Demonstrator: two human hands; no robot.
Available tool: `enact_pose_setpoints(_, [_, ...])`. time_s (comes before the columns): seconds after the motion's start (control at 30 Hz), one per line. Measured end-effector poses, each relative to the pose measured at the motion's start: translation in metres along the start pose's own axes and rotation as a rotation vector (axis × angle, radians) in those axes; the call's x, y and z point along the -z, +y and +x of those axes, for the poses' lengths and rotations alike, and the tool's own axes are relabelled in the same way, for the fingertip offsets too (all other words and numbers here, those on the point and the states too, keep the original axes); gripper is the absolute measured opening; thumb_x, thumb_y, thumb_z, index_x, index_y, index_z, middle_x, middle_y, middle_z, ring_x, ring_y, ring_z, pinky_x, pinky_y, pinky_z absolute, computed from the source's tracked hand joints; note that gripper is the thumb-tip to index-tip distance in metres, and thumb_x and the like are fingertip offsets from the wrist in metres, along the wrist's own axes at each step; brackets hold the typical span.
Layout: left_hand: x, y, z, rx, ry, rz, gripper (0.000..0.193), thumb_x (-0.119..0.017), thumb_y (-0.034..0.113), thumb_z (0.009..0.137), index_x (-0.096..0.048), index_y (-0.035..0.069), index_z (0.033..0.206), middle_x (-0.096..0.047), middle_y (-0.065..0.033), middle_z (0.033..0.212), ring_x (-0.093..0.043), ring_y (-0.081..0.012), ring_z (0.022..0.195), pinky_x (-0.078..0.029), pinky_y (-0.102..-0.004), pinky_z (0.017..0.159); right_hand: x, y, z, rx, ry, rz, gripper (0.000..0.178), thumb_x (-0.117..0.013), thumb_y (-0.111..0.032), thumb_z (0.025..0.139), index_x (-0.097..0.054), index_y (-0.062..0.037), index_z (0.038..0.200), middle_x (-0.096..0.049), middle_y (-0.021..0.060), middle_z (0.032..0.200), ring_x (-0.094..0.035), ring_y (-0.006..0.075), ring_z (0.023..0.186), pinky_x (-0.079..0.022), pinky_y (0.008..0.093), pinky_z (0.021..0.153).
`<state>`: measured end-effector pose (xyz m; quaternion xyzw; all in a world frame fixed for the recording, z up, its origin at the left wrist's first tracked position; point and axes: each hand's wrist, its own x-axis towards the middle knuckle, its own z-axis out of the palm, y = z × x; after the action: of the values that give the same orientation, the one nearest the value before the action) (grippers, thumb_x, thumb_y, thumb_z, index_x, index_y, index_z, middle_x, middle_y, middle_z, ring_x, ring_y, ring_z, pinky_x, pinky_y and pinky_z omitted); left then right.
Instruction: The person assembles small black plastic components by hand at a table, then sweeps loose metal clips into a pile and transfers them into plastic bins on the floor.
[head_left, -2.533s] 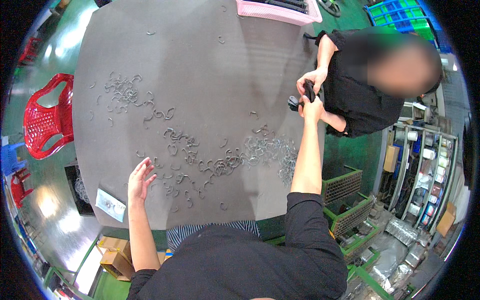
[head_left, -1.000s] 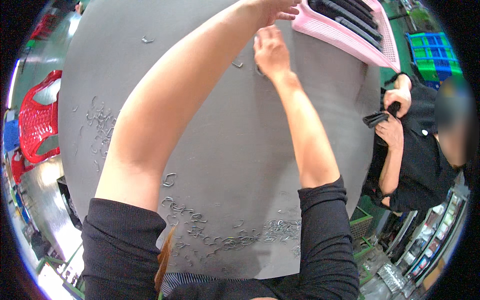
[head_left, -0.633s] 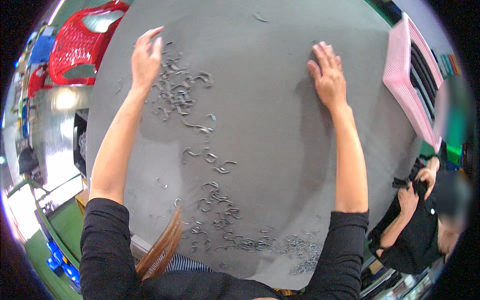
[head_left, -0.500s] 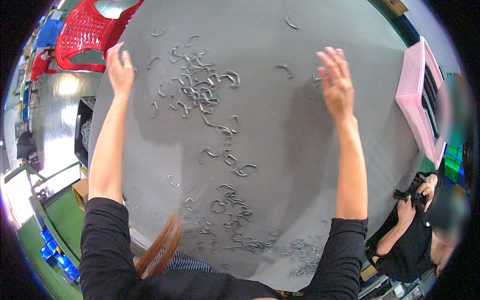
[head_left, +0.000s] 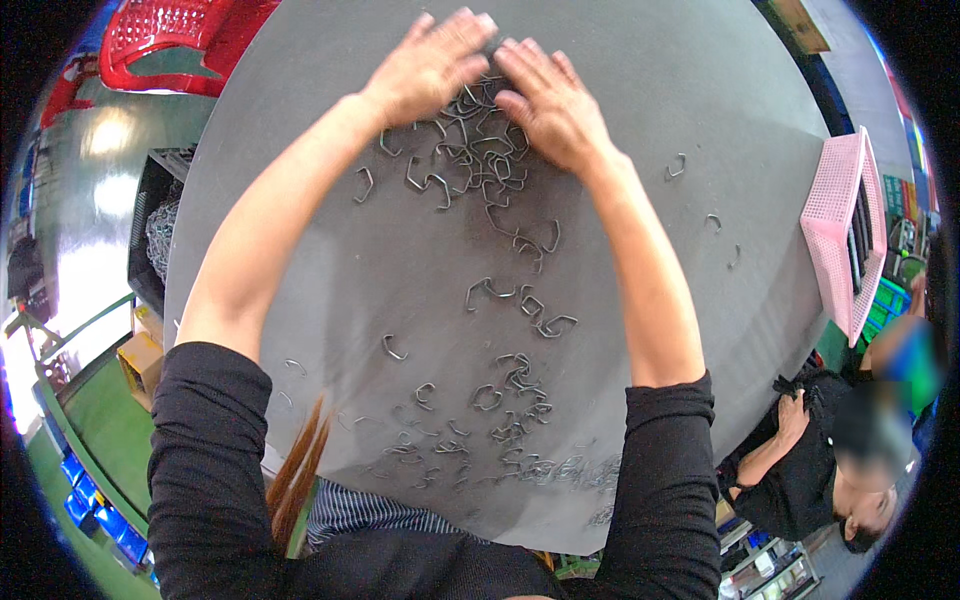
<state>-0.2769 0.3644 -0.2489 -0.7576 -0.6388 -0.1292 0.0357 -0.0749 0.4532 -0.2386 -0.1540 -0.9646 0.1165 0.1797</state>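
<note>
Up near the top centre of the frame, a heap of bent metal clips [head_left: 470, 150] lies on the grey bench [head_left: 700, 120], with the left hand [head_left: 430, 65] and right hand [head_left: 550, 105] pressed flat on its far edge, each grip released, fingers spread. More clips [head_left: 510, 390] trail toward the lower centre; a pink basket [head_left: 835, 235] sits at the right edge, a red basket [head_left: 170, 40] at upper left.

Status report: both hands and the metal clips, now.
Left hand and right hand flat, open, side by side on the clip pile. Loose clips strewn over the grey table nearer the body. Nothing blocking.
</note>
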Motion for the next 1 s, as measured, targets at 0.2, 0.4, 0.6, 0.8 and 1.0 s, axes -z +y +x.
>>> enact_pose_setpoints(0.2, [0.047, 0.097, -0.1, -0.218, -0.364, -0.507, 0.056, -0.039, 0.033, 0.089, -0.026, 0.007, 0.136, -0.023, -0.0106, 0.143, -0.018, -0.029, 0.133, -0.011, -0.0442, 0.108, 0.042, -0.082, -0.114, 0.037, -0.246, 0.42, 0.038, -0.06, -0.024, 0.08, -0.055, -0.0122, 0.115, -0.05, 0.0076, 0.125, -0.041, 0.0227, 0.121, -0.031, 0.0388, 0.102])
enact_pose_setpoints(0.4, [0.088, 0.097, -0.145, -0.023, -0.293, -0.62, 0.043, -0.04, 0.027, 0.088, -0.044, 0.008, 0.126, -0.042, -0.0117, 0.131, -0.026, -0.0306, 0.13, -0.014, -0.045, 0.107, 0.121, 0.028, -0.186, -0.256, 0.233, -0.091, 0.028, -0.053, -0.025, 0.086, -0.059, -0.0115, 0.11, -0.053, 0.0087, 0.121, -0.04, 0.0282, 0.121, -0.032, 0.0412, 0.1])
enact_pose_setpoints(0.6, [0.048, 0.029, -0.145, 0.486, 0.148, -0.017, 0.047, -0.035, 0.028, 0.093, -0.028, 0.012, 0.136, -0.028, -0.0088, 0.141, -0.017, -0.0276, 0.133, -0.009, -0.0484, 0.106, 0.09, 0.09, -0.21, -0.78, 0.173, -0.401, 0.045, -0.041, -0.039, 0.09, -0.043, -0.014, 0.127, -0.035, 0.0085, 0.137, -0.027, 0.0259, 0.13, -0.02, 0.0448, 0.105])
enact_pose_setpoints(0.8, [0.048, 0.085, -0.116, 0.086, -0.145, -0.082, 0.056, -0.035, 0.036, 0.091, -0.023, 0.009, 0.138, -0.024, -0.01, 0.143, -0.017, -0.0257, 0.134, -0.009, -0.0438, 0.108, 0.043, -0.057, -0.141, -0.175, -0.012, -0.025, 0.046, -0.05, -0.041, 0.083, -0.048, -0.0162, 0.122, -0.04, 0.0036, 0.134, -0.032, 0.0237, 0.127, -0.021, 0.044, 0.105])
enact_pose_setpoints(1.0, [0.066, 0.176, -0.161, -0.274, -0.465, -0.672, 0.062, -0.037, 0.037, 0.088, -0.023, 0.0, 0.136, -0.023, -0.0159, 0.142, -0.015, -0.0297, 0.134, -0.006, -0.043, 0.108, 0.052, -0.193, -0.214, -0.095, -0.19, 0.479, 0.041, -0.045, -0.036, 0.088, -0.046, -0.0165, 0.125, -0.038, 0.0053, 0.135, -0.029, 0.0208, 0.129, -0.018, 0.0414, 0.108])
